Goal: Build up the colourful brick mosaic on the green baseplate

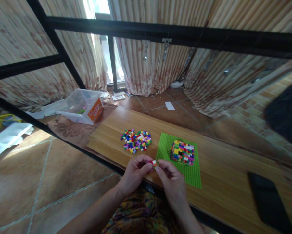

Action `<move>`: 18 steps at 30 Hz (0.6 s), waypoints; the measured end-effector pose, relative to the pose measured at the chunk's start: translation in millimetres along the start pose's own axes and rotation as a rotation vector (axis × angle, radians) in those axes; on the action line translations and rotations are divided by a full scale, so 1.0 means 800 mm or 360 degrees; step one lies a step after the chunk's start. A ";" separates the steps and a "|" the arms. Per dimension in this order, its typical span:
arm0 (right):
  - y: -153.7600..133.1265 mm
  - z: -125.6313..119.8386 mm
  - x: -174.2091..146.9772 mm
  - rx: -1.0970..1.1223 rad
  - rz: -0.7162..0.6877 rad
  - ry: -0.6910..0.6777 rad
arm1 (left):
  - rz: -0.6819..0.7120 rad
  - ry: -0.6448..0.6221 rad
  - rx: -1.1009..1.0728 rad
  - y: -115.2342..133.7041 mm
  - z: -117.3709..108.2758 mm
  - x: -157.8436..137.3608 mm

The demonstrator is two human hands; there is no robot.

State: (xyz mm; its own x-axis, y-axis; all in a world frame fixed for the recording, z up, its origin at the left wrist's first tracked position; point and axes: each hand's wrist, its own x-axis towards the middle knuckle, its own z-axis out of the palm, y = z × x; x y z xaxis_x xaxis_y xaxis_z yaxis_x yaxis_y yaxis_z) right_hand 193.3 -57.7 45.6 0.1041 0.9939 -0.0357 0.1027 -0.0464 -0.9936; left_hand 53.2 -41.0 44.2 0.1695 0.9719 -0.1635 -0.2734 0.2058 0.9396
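Observation:
Between the fingertips of both hands is a small cluster of toy building bricks [154, 163], with red, white and orange showing. My left hand [137, 169] pinches its left side; my right hand [171, 177] pinches the right side, partly hiding it. Just beyond my right hand lies a green baseplate [165, 146]. On the baseplate stands a block-shaped build of many-coloured bricks [183, 152]. Farther left on the wooden board, loose coloured bricks [136, 140] are spread in a pile.
The wooden board [219, 165] carries a dark flat object [269, 198] at its right end. A clear plastic bin [81, 105] with an orange label sits beyond its left end. A black metal bar [160, 29] crosses above, before curtains [146, 68]. White paper [169, 105] lies on the floor.

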 end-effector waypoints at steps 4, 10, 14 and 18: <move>-0.001 -0.005 -0.003 0.0143 0.0143 -0.0021 | 0.0007 -0.0015 -0.0016 -0.002 0.011 -0.005; 0.002 -0.014 -0.006 0.0156 0.0192 -0.0014 | 0.0087 -0.0151 0.0245 -0.009 0.016 -0.004; 0.008 -0.014 -0.010 0.0183 0.0234 0.0016 | 0.0104 -0.0214 0.0379 -0.008 0.016 -0.002; 0.016 -0.019 -0.011 0.0205 0.0268 0.0033 | 0.0083 -0.0223 0.0378 -0.011 0.017 0.002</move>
State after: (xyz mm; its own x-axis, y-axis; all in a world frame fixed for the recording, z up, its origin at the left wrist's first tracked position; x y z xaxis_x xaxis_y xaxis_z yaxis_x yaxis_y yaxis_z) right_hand 209.0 -68.2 35.2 0.1299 0.9709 -0.2014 -0.0449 -0.1971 -0.9794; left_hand 68.8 -43.1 39.9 0.2950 0.9517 -0.0853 -0.0585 0.1071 0.9925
